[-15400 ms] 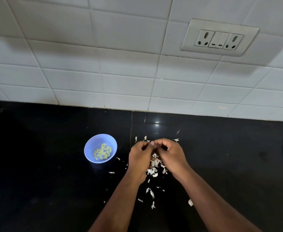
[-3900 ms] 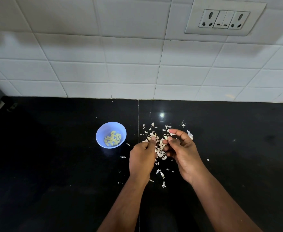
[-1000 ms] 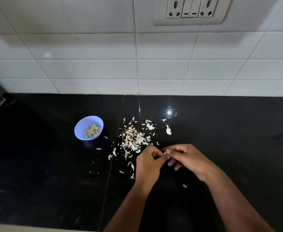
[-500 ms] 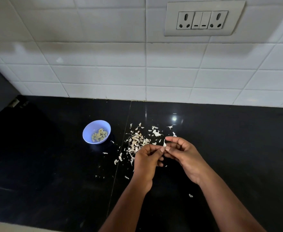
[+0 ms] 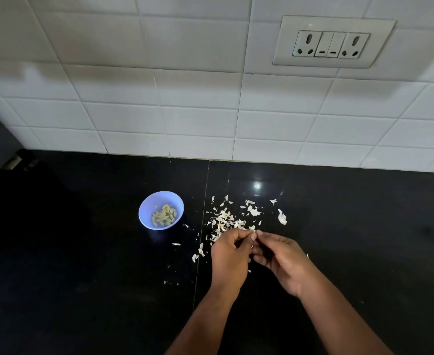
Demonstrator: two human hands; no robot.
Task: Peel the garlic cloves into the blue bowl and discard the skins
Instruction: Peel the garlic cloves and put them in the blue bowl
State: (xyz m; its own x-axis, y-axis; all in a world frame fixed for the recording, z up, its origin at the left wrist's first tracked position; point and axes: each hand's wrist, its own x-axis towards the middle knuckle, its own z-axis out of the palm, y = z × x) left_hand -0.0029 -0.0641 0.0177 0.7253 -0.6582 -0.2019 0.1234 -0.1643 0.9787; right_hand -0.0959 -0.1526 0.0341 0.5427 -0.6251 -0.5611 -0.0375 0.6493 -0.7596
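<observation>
Both hands (image 5: 256,254) have edged nearer the skins (image 5: 226,221) again.

A single wide-angle view, worn on the person's head, looks forward and steeply down onto a black countertop (image 5: 82,252) from close above. The tiled wall (image 5: 159,98) with a socket plate (image 5: 332,42) fills the upper half of the frame, tile lines bowed by the lens. Both forearms enter from the bottom edge, the hands meeting just below centre.
</observation>
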